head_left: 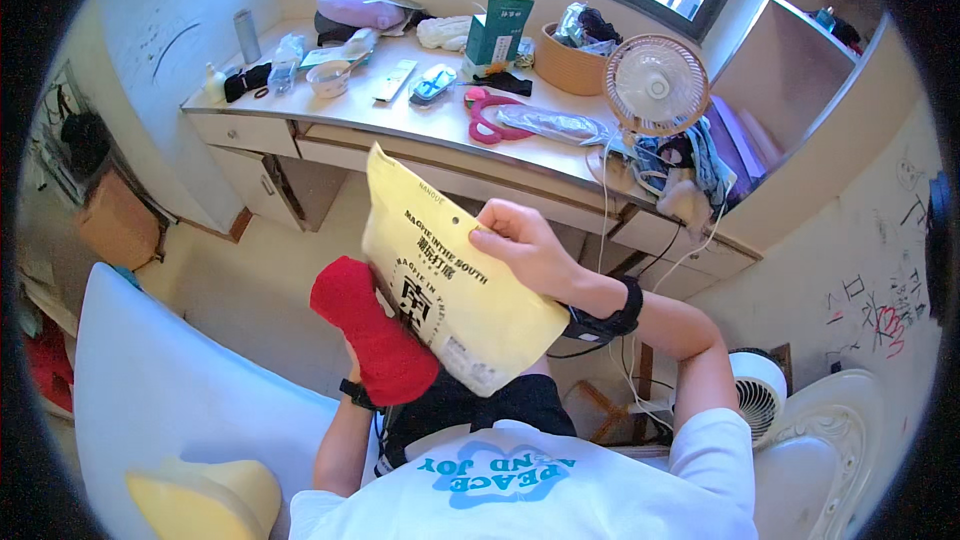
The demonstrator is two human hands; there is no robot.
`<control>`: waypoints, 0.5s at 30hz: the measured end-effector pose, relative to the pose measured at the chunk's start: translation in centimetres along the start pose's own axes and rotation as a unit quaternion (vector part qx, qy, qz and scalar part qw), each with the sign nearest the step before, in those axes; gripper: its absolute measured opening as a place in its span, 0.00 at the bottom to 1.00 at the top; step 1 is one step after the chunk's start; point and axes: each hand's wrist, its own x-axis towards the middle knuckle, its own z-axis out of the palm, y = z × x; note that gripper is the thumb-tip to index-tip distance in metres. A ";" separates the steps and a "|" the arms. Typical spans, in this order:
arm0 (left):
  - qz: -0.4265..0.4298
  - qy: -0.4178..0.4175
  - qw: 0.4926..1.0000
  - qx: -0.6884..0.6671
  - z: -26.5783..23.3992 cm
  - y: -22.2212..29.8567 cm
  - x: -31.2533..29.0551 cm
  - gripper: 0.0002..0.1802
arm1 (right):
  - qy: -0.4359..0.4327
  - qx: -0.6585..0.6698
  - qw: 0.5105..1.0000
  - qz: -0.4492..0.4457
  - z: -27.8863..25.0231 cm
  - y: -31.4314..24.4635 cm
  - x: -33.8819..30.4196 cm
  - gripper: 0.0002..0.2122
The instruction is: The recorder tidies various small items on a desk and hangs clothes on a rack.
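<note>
My right hand pinches the upper edge of a pale yellow flat plastic packaging bag with black print, held tilted in front of my lap. Against the bag's lower left side is a red soft fabric bundle, narrower in its middle. My left hand is under this bundle and holds it up; its fingers are hidden behind the red fabric. Whether the bundle is partly inside the bag or just touching it, I cannot tell. Dark bands sit on both my wrists.
Ahead stands a white desk with a bowl, a green box, a round basket, a fan and piled clothes. A white bed with a yellow cushion is at left. Another fan stands right, near cables.
</note>
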 end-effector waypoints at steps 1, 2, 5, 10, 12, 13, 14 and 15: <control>-0.005 0.017 1.000 0.006 0.1 0.0 0.2 0.40 | -0.006 -0.027 0.999 -0.019 0.3 0.4 -0.1 0.08; -0.011 0.034 0.999 0.015 0.1 0.1 0.4 0.39 | -0.013 -0.053 0.998 -0.038 0.6 0.7 -0.1 0.08; -0.022 0.067 0.997 0.037 -0.2 0.1 0.7 0.38 | -0.025 -0.150 0.986 -0.071 0.1 0.7 -0.4 0.07; -0.067 0.099 0.989 0.085 -0.2 1.0 0.2 0.35 | -0.066 -0.186 0.980 -0.004 -0.3 1.0 -1.3 0.07; -0.065 0.122 0.986 0.092 -0.1 1.0 -0.3 0.34 | -0.126 -0.126 0.984 -0.017 -0.2 1.0 -1.4 0.11; -0.062 0.146 0.982 0.099 -0.1 1.0 -0.5 0.32 | -0.147 -0.173 0.974 -0.028 -0.7 1.3 -0.9 0.12; -0.062 0.145 0.983 0.099 -0.5 1.0 -0.8 0.32 | -0.146 -0.174 0.973 -0.027 -1.2 1.4 -0.3 0.12; -0.053 0.138 0.983 0.111 -0.8 1.4 -1.4 0.32 | -0.114 -0.144 0.982 0.039 -1.5 1.5 0.5 0.12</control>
